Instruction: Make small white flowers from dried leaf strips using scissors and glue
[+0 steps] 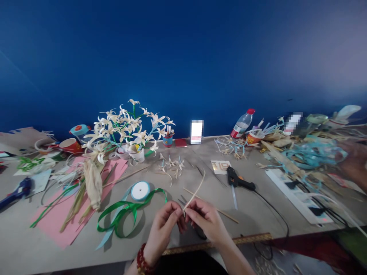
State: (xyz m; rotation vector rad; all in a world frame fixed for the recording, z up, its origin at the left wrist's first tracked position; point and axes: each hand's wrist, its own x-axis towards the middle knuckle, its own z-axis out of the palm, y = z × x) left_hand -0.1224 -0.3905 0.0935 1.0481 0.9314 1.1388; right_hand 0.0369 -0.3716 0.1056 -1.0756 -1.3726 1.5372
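A narrow, pale strip of what looks like dried corn husk (197,188) rises from between my two hands, curving up and to the right. My left hand (169,220) pinches its lower end between thumb and fingers. Right beside it, my right hand (205,219) also pinches the strip, and the fingertips of both nearly meet. Beneath them lie scissors (181,200), partly hidden by my hands. A thin straw-coloured stick (228,215) rests on the table behind and to the right. Looped green ribbon (129,208) lies left of my left hand, near a white ribbon spool (140,190).
A black glue gun (239,180) with its cord lies right of centre, before a white power strip (298,194). Husk flowers (123,130) stand in cups at back left. Pink paper (57,217) bears dried husks. At far right, another person's blurred hand (355,164) is near blue material.
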